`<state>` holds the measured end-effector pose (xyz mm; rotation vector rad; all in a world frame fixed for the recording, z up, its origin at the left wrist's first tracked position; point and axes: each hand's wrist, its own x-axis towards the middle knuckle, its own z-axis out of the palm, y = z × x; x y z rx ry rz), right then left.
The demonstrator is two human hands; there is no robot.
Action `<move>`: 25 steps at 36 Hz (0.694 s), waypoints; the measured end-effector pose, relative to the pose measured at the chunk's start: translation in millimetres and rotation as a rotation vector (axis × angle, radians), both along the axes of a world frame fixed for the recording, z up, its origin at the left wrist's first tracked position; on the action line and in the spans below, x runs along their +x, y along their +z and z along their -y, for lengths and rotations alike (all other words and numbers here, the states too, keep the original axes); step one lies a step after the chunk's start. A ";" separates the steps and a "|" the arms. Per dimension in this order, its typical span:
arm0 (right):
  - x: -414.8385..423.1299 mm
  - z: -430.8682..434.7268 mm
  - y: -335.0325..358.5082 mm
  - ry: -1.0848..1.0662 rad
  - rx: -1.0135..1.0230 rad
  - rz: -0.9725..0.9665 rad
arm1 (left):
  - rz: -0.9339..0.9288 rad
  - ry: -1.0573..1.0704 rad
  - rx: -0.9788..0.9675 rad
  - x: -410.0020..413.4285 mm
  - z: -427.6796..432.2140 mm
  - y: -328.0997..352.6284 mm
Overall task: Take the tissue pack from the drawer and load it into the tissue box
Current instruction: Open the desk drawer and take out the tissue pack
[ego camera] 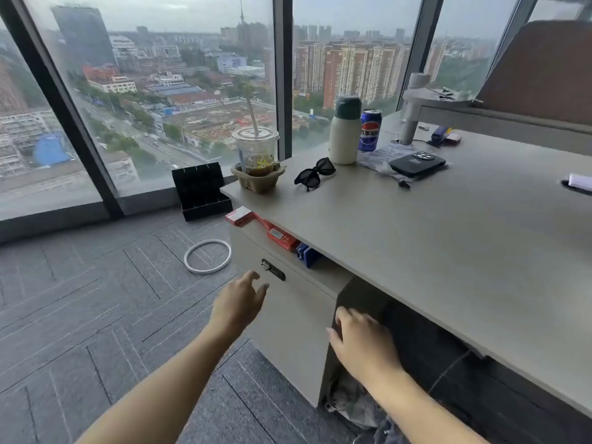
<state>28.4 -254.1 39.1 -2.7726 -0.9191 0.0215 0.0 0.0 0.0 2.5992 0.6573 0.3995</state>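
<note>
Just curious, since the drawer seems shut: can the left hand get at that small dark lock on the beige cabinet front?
Probably yes. The left hand hangs open just below the small dark lock on the beige cabinet front, with nothing between them. The right hand rests at the cabinet's side edge, out of the way.

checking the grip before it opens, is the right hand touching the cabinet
Touching: the head view shows the right hand resting on the cabinet front's right edge.

Soft, overcast daylight enters through the windows (160,91) (hazy skyline beyond); shadows faint, frame edges bowed by wide-angle distortion, slight overall blur.
</note>
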 end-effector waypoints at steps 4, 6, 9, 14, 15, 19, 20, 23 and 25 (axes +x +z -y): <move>12.0 -6.4 -5.8 -0.085 0.031 -0.033 | 0.006 0.082 -0.122 17.5 -6.1 2.6; 16.1 -10.3 -6.2 -0.107 0.022 -0.041 | -0.001 0.089 -0.145 26.8 -7.1 2.3; 22.5 -13.4 -7.3 -0.134 0.053 -0.038 | -0.006 0.094 -0.145 37.2 -12.0 -0.5; 27.6 -18.4 -5.3 -0.147 0.090 -0.029 | -0.030 0.033 -0.110 42.6 -19.6 -6.4; 28.3 -19.2 -4.7 -0.152 0.090 -0.027 | -0.032 0.017 -0.103 43.4 -21.0 -7.6; 29.8 -20.2 -3.6 -0.186 0.106 -0.028 | -0.030 -0.015 -0.147 46.7 -22.8 -7.7; 30.5 -20.1 -4.9 -0.189 0.112 -0.029 | -0.029 -0.007 -0.174 47.4 -23.0 -6.7; 30.1 -20.9 -7.4 -0.195 0.124 -0.041 | -0.025 0.020 -0.262 51.6 -25.0 -6.0; 29.2 -22.0 -10.2 -0.191 0.137 -0.048 | -0.021 0.045 -0.407 53.9 -25.9 -6.4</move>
